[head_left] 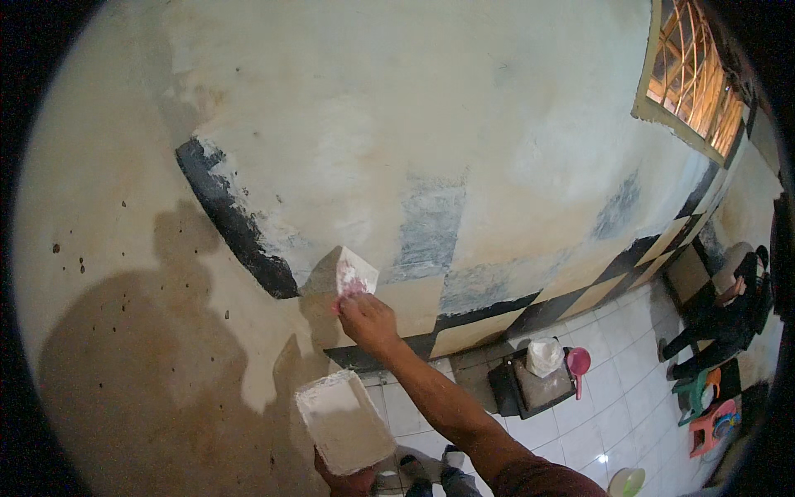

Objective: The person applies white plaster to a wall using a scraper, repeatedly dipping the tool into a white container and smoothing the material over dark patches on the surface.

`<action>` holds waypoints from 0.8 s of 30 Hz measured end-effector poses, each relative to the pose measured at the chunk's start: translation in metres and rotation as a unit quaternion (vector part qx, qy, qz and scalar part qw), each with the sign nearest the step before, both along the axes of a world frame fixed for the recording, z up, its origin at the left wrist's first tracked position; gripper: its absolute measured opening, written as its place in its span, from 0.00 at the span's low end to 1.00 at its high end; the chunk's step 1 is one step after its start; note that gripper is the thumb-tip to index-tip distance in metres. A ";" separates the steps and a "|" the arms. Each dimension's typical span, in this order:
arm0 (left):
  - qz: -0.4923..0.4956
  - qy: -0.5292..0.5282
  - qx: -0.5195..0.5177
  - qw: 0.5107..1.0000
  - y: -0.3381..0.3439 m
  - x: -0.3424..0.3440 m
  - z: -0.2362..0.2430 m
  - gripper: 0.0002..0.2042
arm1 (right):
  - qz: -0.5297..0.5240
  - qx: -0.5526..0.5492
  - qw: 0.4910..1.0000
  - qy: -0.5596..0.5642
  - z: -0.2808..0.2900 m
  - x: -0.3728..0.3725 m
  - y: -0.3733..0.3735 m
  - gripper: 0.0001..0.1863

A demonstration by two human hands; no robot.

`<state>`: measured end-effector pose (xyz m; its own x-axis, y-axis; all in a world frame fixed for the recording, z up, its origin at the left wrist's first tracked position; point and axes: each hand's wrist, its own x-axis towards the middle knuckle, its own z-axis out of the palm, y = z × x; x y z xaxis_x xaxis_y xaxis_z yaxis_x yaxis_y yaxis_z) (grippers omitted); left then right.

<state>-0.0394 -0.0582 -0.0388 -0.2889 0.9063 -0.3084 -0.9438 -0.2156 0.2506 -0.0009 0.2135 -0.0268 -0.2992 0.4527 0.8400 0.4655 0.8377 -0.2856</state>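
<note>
My right hand (pixel 368 321) is closed round a putty knife (pixel 356 273), its wide blade smeared with white filler and a pinkish part showing near my fingers. The blade is up against the wall (pixel 530 124), just right of a black painted strip (pixel 240 224); its exact contact cannot be made out. Lower down, my left hand (pixel 344 482) grips a shallow rectangular tray (pixel 346 422) coated with whitish filler; its fingers are mostly hidden beneath. White filler partly covers the black-and-cream checks painted low on the wall.
On the tiled floor (pixel 530 427), a dark box-like stand (pixel 538 385) bears a white plastic bag (pixel 544 358), with a pink dipper (pixel 579 362) beside it. Another person (pixel 733 306) stands at the right near green (pixel 689 396) and red stools (pixel 704 435). A barred window (pixel 696 79) is upper right.
</note>
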 end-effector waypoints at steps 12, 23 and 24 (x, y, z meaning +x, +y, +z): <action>-0.021 -0.005 0.011 1.000 0.004 0.005 -0.003 0.28 | -0.205 -0.059 0.976 0.041 -0.027 0.079 0.063 0.05; -0.029 -0.006 0.017 0.999 0.002 0.002 -0.006 0.28 | -0.283 0.007 0.955 0.094 0.026 0.143 0.027 0.08; -0.033 -0.010 0.020 0.999 0.003 0.004 -0.006 0.28 | -0.314 0.004 0.938 0.149 0.033 0.162 0.037 0.10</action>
